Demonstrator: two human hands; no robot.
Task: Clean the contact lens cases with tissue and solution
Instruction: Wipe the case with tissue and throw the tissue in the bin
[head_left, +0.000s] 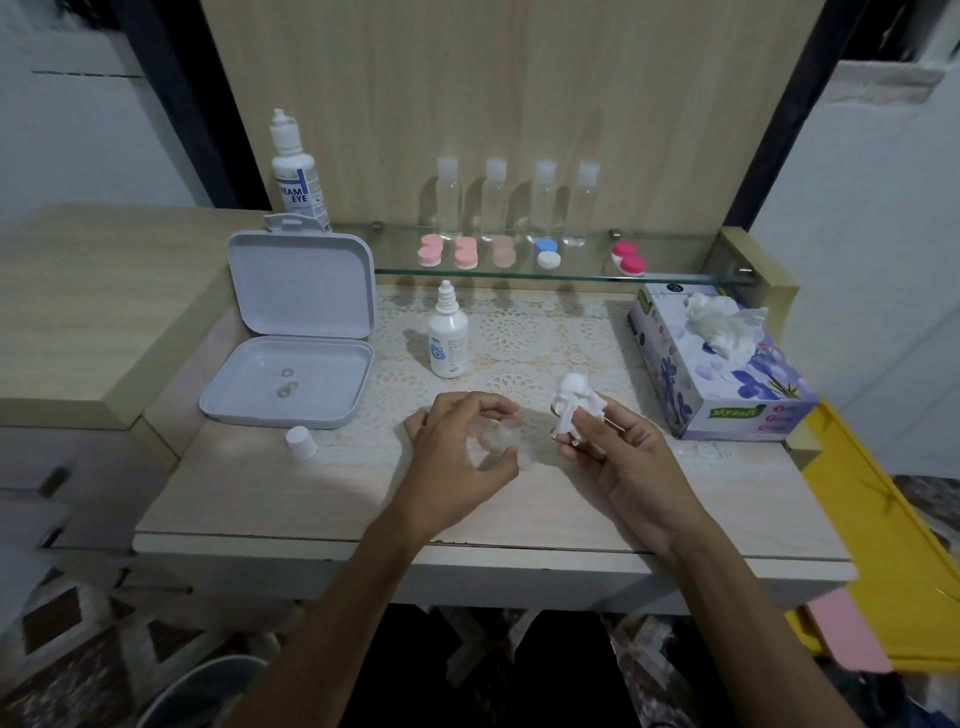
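Left hand (464, 439) curled round a blurry clear lens case (501, 440) low over the worktop (332, 499), right hand (618, 457) pinching a twisted tissue (571, 402) just beside, probably for wiping inside; small solution bottle (448, 338) uncapped behind, handy.

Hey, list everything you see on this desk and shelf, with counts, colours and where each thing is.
Large solution bottle: one, white, shelf, left end.
Clear bottles: four, white caps, shelf, in a row.
Lens cases: five on shelf; three pink, one blue and white, one red.
Small dropper bottle: one, white, uncapped, on lace mat.
Cap: one, white, desk front left.
Storage box: one, pale grey, open, left.
Tissue box: one, purple floral, right.
Clear lens case: one, blurred, at left hand.
Tissue wad: one, white, pinched by right hand.
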